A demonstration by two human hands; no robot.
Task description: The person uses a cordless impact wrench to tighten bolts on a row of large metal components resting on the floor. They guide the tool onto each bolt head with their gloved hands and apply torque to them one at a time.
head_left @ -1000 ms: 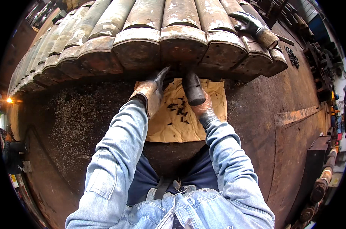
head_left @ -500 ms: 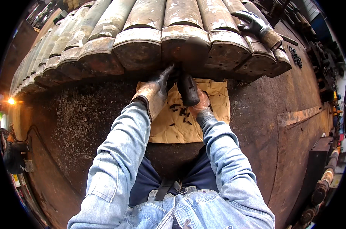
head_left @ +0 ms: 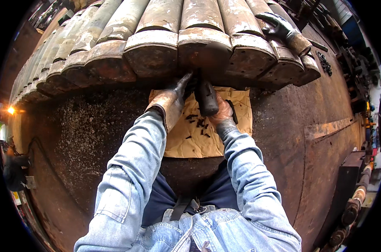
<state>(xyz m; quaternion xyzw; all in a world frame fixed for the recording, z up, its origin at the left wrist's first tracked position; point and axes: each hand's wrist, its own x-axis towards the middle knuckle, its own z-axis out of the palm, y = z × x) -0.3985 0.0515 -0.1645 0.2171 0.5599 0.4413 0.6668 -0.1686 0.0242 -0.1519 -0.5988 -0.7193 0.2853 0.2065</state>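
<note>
My right hand (head_left: 221,112) is closed on a black power tool (head_left: 207,100) with a thick cylindrical body, aimed at the underside of the nearest rollers. A dark flat part shows just right of this hand. My left hand (head_left: 168,101), in a worn leather-and-dark work glove, reaches beside the tool's front, with fingers closed close to the roller end (head_left: 205,58). Its fingertips and the tool's tip are lost in shadow, so I cannot see what they hold. Below both hands, several small dark bolts (head_left: 201,122) lie on brown paper (head_left: 186,145).
A row of large worn metal rollers (head_left: 159,17) runs across the far side and curves left. On their right end lies a work glove (head_left: 285,31). A dark chain (head_left: 324,63) rests on the rusty steel surface (head_left: 278,168). Long bars line the right edge.
Both hands stay at nearly the same place under the roller. The dark part beside my right hand shows more clearly, as the hand and tool have turned slightly.
</note>
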